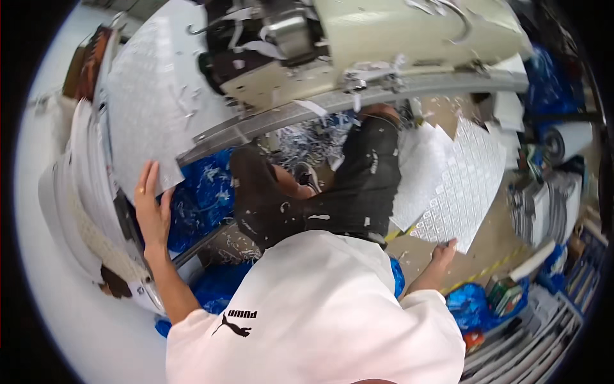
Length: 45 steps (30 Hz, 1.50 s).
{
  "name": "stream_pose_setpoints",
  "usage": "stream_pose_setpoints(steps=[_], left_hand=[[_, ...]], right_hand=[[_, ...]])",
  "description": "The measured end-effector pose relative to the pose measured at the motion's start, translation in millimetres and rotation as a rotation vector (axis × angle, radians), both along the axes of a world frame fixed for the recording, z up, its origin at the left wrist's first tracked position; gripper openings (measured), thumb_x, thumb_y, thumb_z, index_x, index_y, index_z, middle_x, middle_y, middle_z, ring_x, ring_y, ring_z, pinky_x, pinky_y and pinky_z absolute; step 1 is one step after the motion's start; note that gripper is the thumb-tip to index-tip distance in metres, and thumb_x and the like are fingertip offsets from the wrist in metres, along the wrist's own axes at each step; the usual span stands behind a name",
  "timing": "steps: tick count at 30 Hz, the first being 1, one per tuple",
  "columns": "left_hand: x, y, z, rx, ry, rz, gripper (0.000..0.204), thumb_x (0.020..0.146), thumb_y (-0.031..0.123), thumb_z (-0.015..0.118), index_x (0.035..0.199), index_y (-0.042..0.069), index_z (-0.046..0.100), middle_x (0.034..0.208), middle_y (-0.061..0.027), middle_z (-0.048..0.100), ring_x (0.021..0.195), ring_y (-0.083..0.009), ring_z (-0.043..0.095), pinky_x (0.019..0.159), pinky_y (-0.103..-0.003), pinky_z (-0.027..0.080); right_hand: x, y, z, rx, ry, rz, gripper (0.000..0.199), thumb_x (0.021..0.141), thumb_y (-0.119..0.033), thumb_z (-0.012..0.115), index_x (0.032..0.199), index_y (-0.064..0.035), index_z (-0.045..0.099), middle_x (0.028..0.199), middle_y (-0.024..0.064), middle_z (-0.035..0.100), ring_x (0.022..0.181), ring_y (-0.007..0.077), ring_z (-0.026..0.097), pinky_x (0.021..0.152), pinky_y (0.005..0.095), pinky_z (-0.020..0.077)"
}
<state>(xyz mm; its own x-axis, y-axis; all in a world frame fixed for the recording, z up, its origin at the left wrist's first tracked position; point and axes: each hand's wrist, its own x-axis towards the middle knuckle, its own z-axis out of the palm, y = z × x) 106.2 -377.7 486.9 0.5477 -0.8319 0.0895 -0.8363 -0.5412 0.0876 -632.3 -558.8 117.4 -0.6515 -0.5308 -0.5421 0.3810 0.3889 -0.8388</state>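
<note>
My left hand (pixel 151 214) is at the lower edge of a white sheet (pixel 144 96) covered in a faint grid pattern. Its fingers are stretched out and touch the sheet, which lies on a pale surface left of the machine. On the other side, my right hand (pixel 442 257) pinches the bottom edge of another white sheet (pixel 470 182) with rows of small outlined shapes. That sheet hangs tilted beside my right knee. Behind it, a second pale sheet (pixel 419 173) is partly covered. A cream machine (pixel 396 32) with a metal cylinder stands ahead of me.
A grey metal rail (pixel 358 96) runs along the machine's front. Paper shreds (pixel 313 137) pile beneath it, near my shoe. Blue plastic bags (pixel 204 198) lie low at left. Bundled stacks (pixel 547 208) and a paper roll (pixel 569 141) stand at right; large white sheets (pixel 80 185) curve along the left.
</note>
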Motion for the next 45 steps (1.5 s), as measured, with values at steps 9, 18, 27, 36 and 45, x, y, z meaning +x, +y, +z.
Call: stream_pose_setpoints(steps=[9,18,27,36,45], left_hand=[[38,24,31,-0.233,0.283,-0.032,0.040,0.085,0.007,0.075,0.124,0.010,0.067,0.118,-0.0110,0.071,0.104,-0.0290,0.068,0.088,-0.036,0.054],[-48,34,71,-0.562,-0.220,-0.148,0.021,0.082,0.006,0.075,0.103,0.004,0.071,0.091,-0.0095,0.073,0.071,-0.0211,0.067,0.060,-0.031,0.051],[-148,24,5,-0.354,0.286,-0.718,0.024,0.087,0.015,0.072,0.107,0.003,0.068,0.109,-0.0140,0.071,0.091,-0.0251,0.070,0.079,-0.036,0.056],[-53,32,-17,-1.060,0.457,0.350,0.074,0.088,0.032,0.078,0.145,0.000,0.044,0.140,-0.0151,0.057,0.129,-0.0283,0.054,0.111,-0.044,0.038],[4,-102,22,-0.974,1.179,-0.275,0.062,0.097,0.044,0.063,0.136,-0.003,0.053,0.135,-0.0150,0.061,0.126,-0.0275,0.057,0.109,-0.042,0.040]], right_hand=[[14,-50,-60,0.919,0.379,1.342,0.054,0.093,-0.037,0.065,0.131,-0.0014,0.050,0.101,0.0280,0.065,0.087,0.0427,0.066,0.074,0.0479,0.0549],[328,-141,254,-0.244,0.329,1.947,0.046,0.103,-0.035,0.057,0.117,0.0069,0.065,0.117,0.0222,0.069,0.110,0.0334,0.068,0.092,0.0389,0.0526],[569,-50,348,-0.242,-0.426,1.929,0.043,0.103,-0.031,0.058,0.129,0.0036,0.060,0.102,0.0080,0.070,0.083,0.0120,0.063,0.074,0.0261,0.0503],[503,-61,382,-0.779,-0.130,2.034,0.033,0.095,-0.008,0.067,0.125,0.0052,0.060,0.093,-0.0002,0.067,0.076,0.0074,0.053,0.068,0.0247,0.0448],[353,-131,376,-0.696,-0.042,1.591,0.059,0.075,-0.008,0.078,0.130,0.0046,0.059,0.123,0.0146,0.067,0.109,0.0217,0.065,0.094,0.0347,0.0504]])
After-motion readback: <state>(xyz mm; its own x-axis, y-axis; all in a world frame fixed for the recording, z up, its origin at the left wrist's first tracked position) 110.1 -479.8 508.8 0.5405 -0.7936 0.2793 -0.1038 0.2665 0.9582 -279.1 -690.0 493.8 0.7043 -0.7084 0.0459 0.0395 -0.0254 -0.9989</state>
